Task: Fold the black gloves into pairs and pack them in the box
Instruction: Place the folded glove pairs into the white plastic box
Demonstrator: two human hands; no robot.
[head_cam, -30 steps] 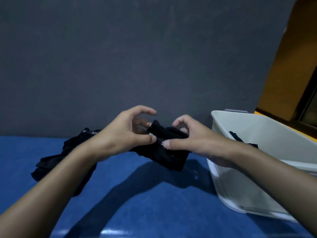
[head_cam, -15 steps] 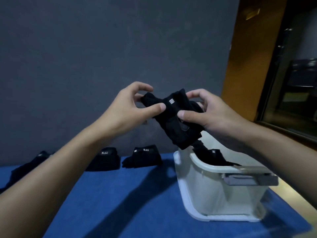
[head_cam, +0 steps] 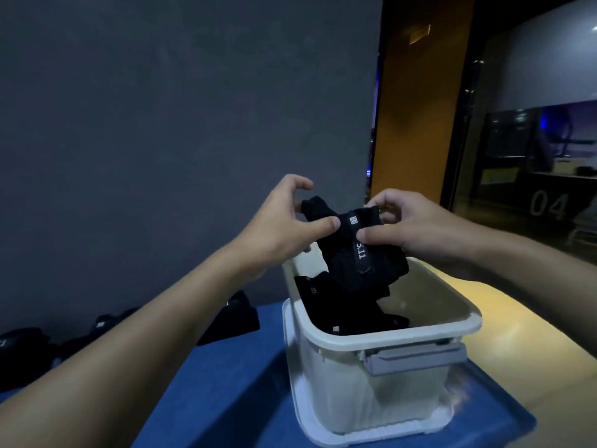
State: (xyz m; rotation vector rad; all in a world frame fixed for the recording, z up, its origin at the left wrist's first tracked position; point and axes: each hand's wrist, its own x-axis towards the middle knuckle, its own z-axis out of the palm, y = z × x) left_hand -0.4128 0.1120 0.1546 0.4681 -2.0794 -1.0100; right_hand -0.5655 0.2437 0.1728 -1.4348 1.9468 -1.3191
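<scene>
The folded pair of black fabric gloves (head_cam: 361, 266) hangs in the air just above the open mouth of the white plastic box (head_cam: 387, 338), which stands on the blue table cover (head_cam: 226, 399). Both hands hold it by its upper edge. The left hand (head_cam: 277, 227) pinches the left corner between the thumb and the curled fingers behind. The right hand (head_cam: 416, 226) clamps the right part in the same way, with its thumb lying on the strap with white lettering. The step in hand seems to be to put this pair into the box. To do it well, I think the pinch should not loosen before the bundle is low inside, because soft cloth opens by itself when it is dropped from above. Other packed black gloves (head_cam: 342, 315) lie already in the left side of the box, so the bare right side looks the better place. It is wise to lay the pair flat and to release both hands together. More folded black gloves (head_cam: 232, 318) wait on the cover, left of the box, close to the grey wall (head_cam: 161, 124).
</scene>
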